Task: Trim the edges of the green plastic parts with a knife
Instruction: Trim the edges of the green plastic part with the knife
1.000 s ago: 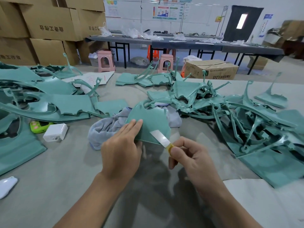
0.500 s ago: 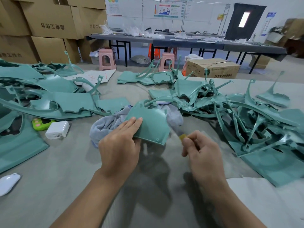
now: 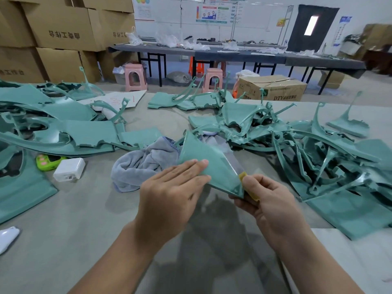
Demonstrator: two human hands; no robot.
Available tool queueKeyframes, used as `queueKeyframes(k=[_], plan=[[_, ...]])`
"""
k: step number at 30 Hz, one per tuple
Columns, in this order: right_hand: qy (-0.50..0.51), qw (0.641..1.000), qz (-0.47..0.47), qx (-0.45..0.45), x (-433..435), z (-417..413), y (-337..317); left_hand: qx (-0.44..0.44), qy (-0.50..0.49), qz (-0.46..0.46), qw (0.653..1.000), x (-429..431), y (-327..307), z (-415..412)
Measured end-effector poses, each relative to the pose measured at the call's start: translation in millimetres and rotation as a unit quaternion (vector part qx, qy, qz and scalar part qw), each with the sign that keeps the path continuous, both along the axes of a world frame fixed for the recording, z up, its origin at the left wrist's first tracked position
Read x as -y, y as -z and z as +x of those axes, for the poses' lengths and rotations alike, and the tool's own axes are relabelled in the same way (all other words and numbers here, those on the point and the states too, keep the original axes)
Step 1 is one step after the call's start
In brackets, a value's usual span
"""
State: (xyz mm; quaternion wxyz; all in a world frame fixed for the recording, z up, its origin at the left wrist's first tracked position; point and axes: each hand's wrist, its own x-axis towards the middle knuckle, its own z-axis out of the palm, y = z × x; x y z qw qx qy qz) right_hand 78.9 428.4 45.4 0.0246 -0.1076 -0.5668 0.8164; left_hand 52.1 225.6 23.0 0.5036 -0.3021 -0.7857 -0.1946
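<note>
The green plastic part (image 3: 206,164) was tilted up above the near middle of the table (image 3: 74,219), its lower right corner toward the blade. The left hand (image 3: 169,198) steadied it, fingers straight and together on its face, thumb beneath, likely bracing against the cut. The right hand (image 3: 267,200) had fingers curled tight around the yellow-handled knife (image 3: 244,179), the blade lying blurred along the part's right edge, seemingly mid-trim. Just behind lay a grey cloth (image 3: 140,164); further right, a heap of green parts (image 3: 318,151); stacked ones far left (image 3: 63,128)
</note>
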Motion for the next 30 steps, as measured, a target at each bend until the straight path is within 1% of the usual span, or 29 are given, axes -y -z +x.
queueKeyframes(k=[1,3,6,8,10,11,12,13,14,17,18,20,22,23,25,26,28,29,30], plan=[[0.007,1.000,0.003,-0.005,-1,-1,1,0.020,-0.005,0.015,1.000,1,0,-1],[0.019,1.000,0.008,-0.014,-4,-2,3,0.090,-0.005,0.066,0.994,2,0,-5],[0.011,1.000,0.004,-0.024,-8,-4,2,0.206,0.031,0.158,0.965,6,2,-14],[-0.006,0.999,0.005,-0.035,-11,-3,0,0.243,0.049,0.165,0.955,12,4,-19],[-0.021,0.998,0.013,-0.054,-15,-3,-2,0.252,0.077,0.141,0.954,17,8,-26],[-0.029,0.997,0.017,-0.063,-17,-3,-3,0.267,0.096,0.144,0.948,18,10,-28],[-0.040,0.997,0.023,-0.068,-19,-3,-4,0.299,0.117,0.172,0.931,17,10,-29],[-0.052,0.996,0.030,-0.069,-20,-3,-4,0.318,0.117,0.198,0.920,15,9,-28],[-0.061,0.995,0.036,-0.065,-20,-4,-4,0.314,0.099,0.216,0.919,13,7,-25],[-0.088,0.994,0.052,-0.039,-19,-5,0,0.201,-0.004,0.202,0.959,8,1,-13],[-0.099,0.993,0.053,-0.030,-18,-6,2,0.175,-0.041,0.210,0.961,9,-3,-11],[-0.114,0.992,0.054,-0.013,-19,-7,4,0.162,-0.144,0.230,0.949,9,-13,-7],[-0.112,0.992,0.055,0.003,-20,-9,4,0.148,-0.258,0.184,0.937,8,-19,-1],[-0.109,0.992,0.063,0.013,-20,-10,5,0.142,-0.278,0.166,0.936,9,-20,2],[-0.102,0.989,0.094,0.039,-22,-11,7,0.118,-0.258,0.137,0.949,13,-21,4],[-0.104,0.988,0.104,0.053,-22,-12,8,0.095,-0.220,0.105,0.965,15,-21,4],[-0.119,0.986,0.091,0.072,-21,-13,9,0.070,-0.098,0.020,0.993,14,-21,3],[-0.118,0.987,0.070,0.080,-19,-13,8,0.080,-0.038,-0.015,0.996,11,-20,4],[-0.103,0.990,0.040,0.092,-18,-14,8,0.094,0.000,-0.035,0.995,8,-19,5]])
